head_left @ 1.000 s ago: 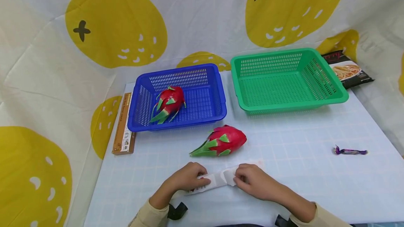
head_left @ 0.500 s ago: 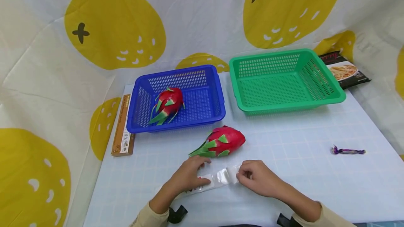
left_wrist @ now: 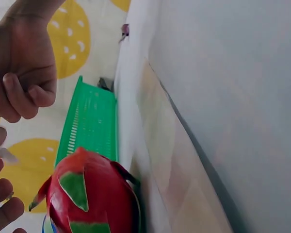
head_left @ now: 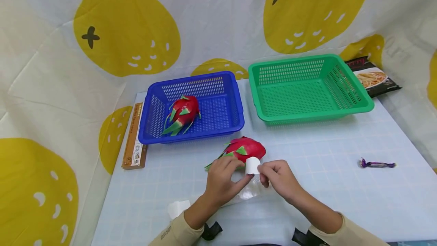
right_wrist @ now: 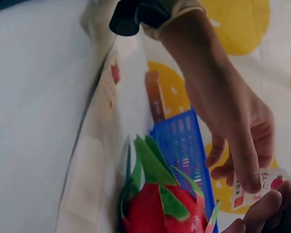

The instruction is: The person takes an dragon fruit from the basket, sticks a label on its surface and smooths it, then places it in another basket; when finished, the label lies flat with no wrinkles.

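Observation:
In the head view, my right hand point(head_left: 281, 181) pinches one edge of a small white label point(head_left: 253, 165) with a rounded end, held up off the table. My left hand point(head_left: 222, 179) is at its other side, thumb and forefinger spread, the thumb tip at the label's lower edge. Red fruit print shows on the label point(right_wrist: 266, 187) in the right wrist view. Just behind the hands lies a red dragon fruit point(head_left: 250, 148) with green scales, partly hidden by the left hand. A shiny strip point(head_left: 250, 190) lies flat below them, its white end point(head_left: 178, 208) beside the left wrist.
A blue basket point(head_left: 218, 131) at back left holds another dragon fruit point(head_left: 186, 111). Right of it stands a green basket point(head_left: 317, 117). A brown box point(head_left: 134, 139) lies at the left edge, a black food packet point(head_left: 373, 77) at back right, and a purple wrapped sweet point(head_left: 377, 164) at right.
Both hands were low over the strip. The right hand has lifted the white label from it, and the left hand has moved up and right to the label.

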The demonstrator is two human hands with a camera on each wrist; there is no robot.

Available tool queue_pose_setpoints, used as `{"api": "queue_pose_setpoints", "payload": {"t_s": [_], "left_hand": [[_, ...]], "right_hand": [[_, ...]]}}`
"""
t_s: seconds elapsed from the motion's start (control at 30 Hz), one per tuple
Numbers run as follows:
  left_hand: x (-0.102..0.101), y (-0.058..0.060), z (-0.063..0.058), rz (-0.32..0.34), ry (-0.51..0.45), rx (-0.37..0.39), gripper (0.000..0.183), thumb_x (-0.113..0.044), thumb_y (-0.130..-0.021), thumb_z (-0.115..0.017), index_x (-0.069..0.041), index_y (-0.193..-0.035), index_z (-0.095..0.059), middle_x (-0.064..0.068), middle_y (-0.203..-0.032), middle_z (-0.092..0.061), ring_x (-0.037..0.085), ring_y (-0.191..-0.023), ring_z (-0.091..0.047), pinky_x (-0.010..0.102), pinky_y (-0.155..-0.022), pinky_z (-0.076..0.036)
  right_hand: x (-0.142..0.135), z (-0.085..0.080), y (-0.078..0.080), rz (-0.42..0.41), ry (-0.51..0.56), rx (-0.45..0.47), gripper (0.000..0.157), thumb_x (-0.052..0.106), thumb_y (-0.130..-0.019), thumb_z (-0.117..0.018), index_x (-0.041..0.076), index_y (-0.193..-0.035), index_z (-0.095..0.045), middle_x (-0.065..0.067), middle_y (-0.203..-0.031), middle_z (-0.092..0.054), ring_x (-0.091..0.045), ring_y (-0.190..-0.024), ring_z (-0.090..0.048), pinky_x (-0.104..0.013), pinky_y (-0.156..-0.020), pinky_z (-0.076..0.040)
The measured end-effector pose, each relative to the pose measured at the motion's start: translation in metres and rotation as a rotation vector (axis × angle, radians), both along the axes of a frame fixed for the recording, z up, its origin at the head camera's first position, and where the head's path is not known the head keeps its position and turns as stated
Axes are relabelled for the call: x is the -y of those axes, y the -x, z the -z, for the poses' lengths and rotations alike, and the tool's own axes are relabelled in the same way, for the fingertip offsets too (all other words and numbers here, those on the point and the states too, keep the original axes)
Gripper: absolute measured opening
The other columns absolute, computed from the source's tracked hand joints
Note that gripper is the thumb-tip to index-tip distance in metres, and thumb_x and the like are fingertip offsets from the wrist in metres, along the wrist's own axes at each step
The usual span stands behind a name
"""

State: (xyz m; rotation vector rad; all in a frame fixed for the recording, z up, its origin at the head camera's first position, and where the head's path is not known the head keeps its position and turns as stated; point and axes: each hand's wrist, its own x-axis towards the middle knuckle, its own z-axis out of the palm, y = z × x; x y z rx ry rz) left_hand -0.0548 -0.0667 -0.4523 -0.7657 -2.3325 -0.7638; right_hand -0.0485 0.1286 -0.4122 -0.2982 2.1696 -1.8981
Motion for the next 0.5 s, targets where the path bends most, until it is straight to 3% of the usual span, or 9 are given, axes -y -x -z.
{"api": "queue_pose_setpoints", "payload": {"t_s": [0.13, 0.3, 0.43, 0.5], "left_hand": [[-0.004, 0.002, -0.002, 0.004, -0.022, 0.012, 0.016, -0.024, -0.075, -0.078, -0.015, -0.086, -0.07, -0.004, -0.086, -0.066, 0.01, -0.085, -0.061, 0.024, -0.072, -0.048], [-0.01, 0.003, -0.003, 0.012, -0.093, 0.117, 0.009, -0.019, -0.079, -0.074, -0.014, -0.085, -0.07, -0.006, -0.082, -0.069, 0.007, -0.079, -0.062, 0.019, -0.074, -0.049], [-0.017, 0.003, -0.005, 0.051, -0.209, 0.271, 0.007, -0.017, -0.083, -0.071, -0.011, -0.082, -0.069, -0.004, -0.077, -0.068, 0.004, -0.07, -0.06, 0.013, -0.067, -0.049], [-0.019, 0.003, -0.007, 0.072, -0.27, 0.38, 0.009, -0.017, -0.084, -0.069, -0.009, -0.08, -0.069, -0.002, -0.075, -0.067, 0.002, -0.066, -0.059, 0.012, -0.062, -0.049]], "right_hand": [[-0.001, -0.002, 0.001, 0.003, 0.002, 0.002, 0.037, 0.008, -0.094, -0.049, -0.005, -0.061, -0.057, -0.01, -0.055, -0.053, -0.014, -0.05, -0.049, -0.028, -0.049, -0.047], [-0.008, -0.005, 0.006, 0.015, -0.067, -0.052, 0.033, 0.014, -0.094, -0.055, 0.001, -0.064, -0.057, -0.006, -0.055, -0.049, -0.012, -0.05, -0.045, -0.027, -0.045, -0.042], [-0.02, -0.007, 0.012, 0.046, -0.206, -0.249, 0.013, 0.017, -0.082, -0.072, 0.012, -0.078, -0.061, 0.005, -0.066, -0.05, -0.009, -0.056, -0.044, -0.024, -0.047, -0.039], [-0.025, -0.008, 0.016, 0.031, -0.277, -0.369, 0.024, 0.018, -0.074, -0.079, 0.016, -0.091, -0.063, 0.008, -0.08, -0.054, -0.008, -0.066, -0.047, -0.024, -0.055, -0.041]]}}
